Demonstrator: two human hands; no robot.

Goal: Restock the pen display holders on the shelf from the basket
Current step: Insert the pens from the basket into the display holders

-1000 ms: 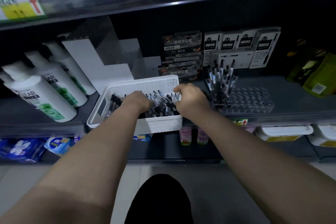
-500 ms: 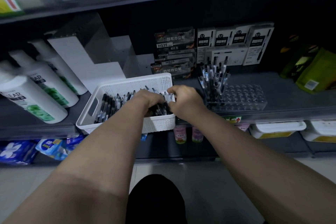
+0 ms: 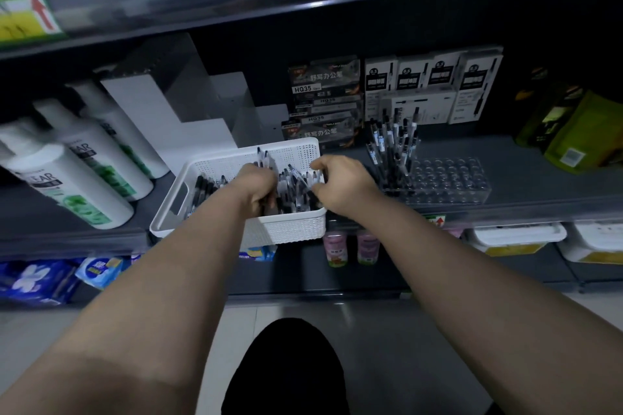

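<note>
A white perforated basket (image 3: 290, 232) full of black and clear pens (image 3: 205, 187) stands on the dark shelf. My left hand (image 3: 258, 187) is inside it, fingers curled round a bunch of pens whose ends stick up above the fist. My right hand (image 3: 344, 184) is at the basket's right end, fingers curled on pens there. To the right stands a clear pen display holder (image 3: 448, 180) with many round holes; several pens (image 3: 392, 145) stand in its left part, the rest of its holes are bare.
White bottles (image 3: 70, 178) lie to the left of the basket. A white stepped stand (image 3: 168, 118) and pen boxes (image 3: 323, 101) sit behind. Green pouches (image 3: 573, 131) are at the right. The shelf below holds small bottles (image 3: 350, 248) and white tubs (image 3: 515, 237).
My left hand has closed round a bunch of pens and lifted them upright in the basket. My right hand stays at the basket's right end.
</note>
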